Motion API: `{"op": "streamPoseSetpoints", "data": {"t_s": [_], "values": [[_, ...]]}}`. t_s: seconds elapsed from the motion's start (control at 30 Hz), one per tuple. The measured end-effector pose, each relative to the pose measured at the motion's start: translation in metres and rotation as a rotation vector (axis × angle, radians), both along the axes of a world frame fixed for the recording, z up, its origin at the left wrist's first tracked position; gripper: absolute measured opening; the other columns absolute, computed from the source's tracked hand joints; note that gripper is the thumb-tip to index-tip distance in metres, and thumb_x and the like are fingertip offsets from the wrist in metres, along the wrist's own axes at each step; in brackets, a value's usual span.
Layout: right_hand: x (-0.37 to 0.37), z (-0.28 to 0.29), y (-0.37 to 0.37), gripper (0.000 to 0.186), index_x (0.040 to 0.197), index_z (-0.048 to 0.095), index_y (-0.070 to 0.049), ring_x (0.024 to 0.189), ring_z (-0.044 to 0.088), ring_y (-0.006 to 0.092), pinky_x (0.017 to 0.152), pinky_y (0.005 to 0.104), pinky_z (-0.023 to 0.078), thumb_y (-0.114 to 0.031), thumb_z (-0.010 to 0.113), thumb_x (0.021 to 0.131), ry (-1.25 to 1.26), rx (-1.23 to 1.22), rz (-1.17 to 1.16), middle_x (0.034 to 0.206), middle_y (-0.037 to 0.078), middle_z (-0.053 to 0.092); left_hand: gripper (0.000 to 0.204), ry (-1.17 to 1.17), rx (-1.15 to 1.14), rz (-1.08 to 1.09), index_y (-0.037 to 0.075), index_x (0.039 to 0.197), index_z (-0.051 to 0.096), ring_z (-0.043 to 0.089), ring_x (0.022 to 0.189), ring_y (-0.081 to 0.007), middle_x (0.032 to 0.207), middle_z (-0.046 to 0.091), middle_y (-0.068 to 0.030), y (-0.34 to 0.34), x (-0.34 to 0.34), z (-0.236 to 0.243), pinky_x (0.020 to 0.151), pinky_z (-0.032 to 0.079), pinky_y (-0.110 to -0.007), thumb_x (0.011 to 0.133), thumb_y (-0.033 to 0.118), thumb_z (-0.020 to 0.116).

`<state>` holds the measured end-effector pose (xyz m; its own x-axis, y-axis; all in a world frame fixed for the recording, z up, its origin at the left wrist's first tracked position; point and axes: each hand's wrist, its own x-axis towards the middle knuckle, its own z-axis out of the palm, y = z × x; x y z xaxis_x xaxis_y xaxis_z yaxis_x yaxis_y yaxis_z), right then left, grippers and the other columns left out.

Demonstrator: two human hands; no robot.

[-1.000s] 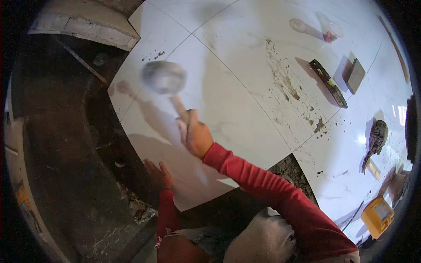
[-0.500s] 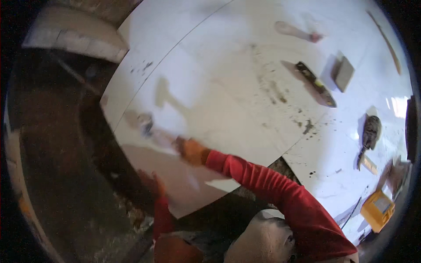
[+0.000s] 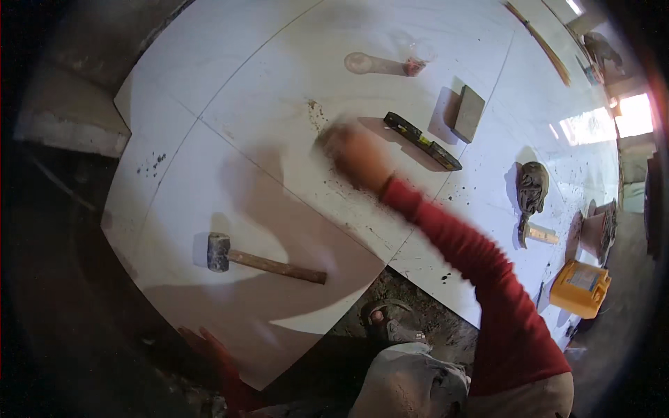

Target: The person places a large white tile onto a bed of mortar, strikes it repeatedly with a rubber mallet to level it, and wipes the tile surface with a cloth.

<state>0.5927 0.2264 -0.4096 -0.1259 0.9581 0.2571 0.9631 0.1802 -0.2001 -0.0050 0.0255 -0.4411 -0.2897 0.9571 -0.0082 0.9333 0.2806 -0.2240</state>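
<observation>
No text or numbers can be read

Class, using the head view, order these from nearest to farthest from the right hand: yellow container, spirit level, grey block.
1. Spirit level: just to the right of the right hand.
2. Grey block: farther right, slightly higher in view.
3. Yellow container: farthest, toward the lower right.

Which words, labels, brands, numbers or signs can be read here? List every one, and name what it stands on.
None can be read.
Yellow container: the pale label on it is too small to read.
Spirit level: any markings are too small to read.
Mallet: no lettering that I can make out.
</observation>
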Motion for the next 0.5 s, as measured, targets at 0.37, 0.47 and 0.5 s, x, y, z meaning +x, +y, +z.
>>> {"op": "streamPoseSetpoints", "data": {"t_s": [0.37, 0.47, 0.5], "values": [[0.333, 0.016, 0.154, 0.009, 0.072, 0.069, -0.018, 0.08, 0.065, 0.026, 0.072, 0.0377, 0.051, -0.021, 0.066, 0.079, -1.011, -0.335, -0.024, 0.083, 0.003, 0.069, 0.074, -0.454, 0.202, 0.093, 0.002, 0.156, 0.018, 0.014, 0.15, -0.0339, 0.162, 0.017, -0.0194, 0.018, 0.006, 0.006, 0.121, 0.012, -0.049, 0.104, 0.053, 0.031], [0.341, 0.006, 0.177, 0.01, 0.068, 0.067, -0.017, 0.074, 0.064, 0.0245, 0.07, 0.0355, 0.049, -0.021, 0.067, 0.077, -1.148, -0.235, 0.184, 0.074, 0.003, 0.068, 0.079, -0.358, 0.205, 0.062, 0.003, 0.156, 0.018, 0.014, 0.15, -0.0334, 0.162, 0.017, -0.0191, 0.009, -0.002, 0.008, 0.121, 0.012, -0.049, 0.102, 0.058, 0.03], [0.343, 0.003, 0.181, 0.011, 0.067, 0.066, -0.017, 0.071, 0.064, 0.024, 0.07, 0.0347, 0.048, -0.02, 0.067, 0.076, -1.185, -0.2, 0.237, 0.072, 0.003, 0.067, 0.078, -0.365, 0.214, 0.056, 0.003, 0.156, 0.018, 0.014, 0.15, -0.0336, 0.162, 0.017, -0.0192, 0.007, -0.004, 0.009, 0.121, 0.012, -0.049, 0.102, 0.058, 0.03]]}}
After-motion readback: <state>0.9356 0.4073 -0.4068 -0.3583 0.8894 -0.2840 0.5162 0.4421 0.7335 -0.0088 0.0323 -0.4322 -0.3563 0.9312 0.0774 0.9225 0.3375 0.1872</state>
